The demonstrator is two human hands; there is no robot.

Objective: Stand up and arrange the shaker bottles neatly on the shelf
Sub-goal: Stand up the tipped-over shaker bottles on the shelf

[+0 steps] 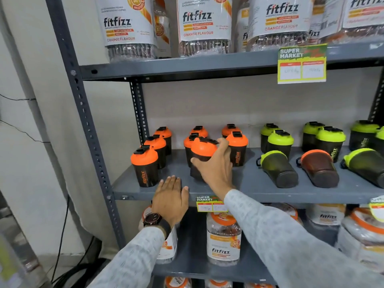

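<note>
Orange-lidded shaker bottles [144, 167] stand upright at the shelf's [259, 189] left; one [202, 154] is tilted under the right hand [214, 169]. Green-lidded bottles [280, 142] stand far right; three lie [277, 169] on their sides near the front.

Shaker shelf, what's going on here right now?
A person is tidying the middle shelf. The right hand grips an orange-lidded shaker, tilted, among the upright orange ones on the left. The left hand rests open and flat on the shelf's front edge, holding nothing. To the right, green-lidded shakers stand at the back, while three bottles lie on their sides in front: a green one, an orange one and another green one.
</note>
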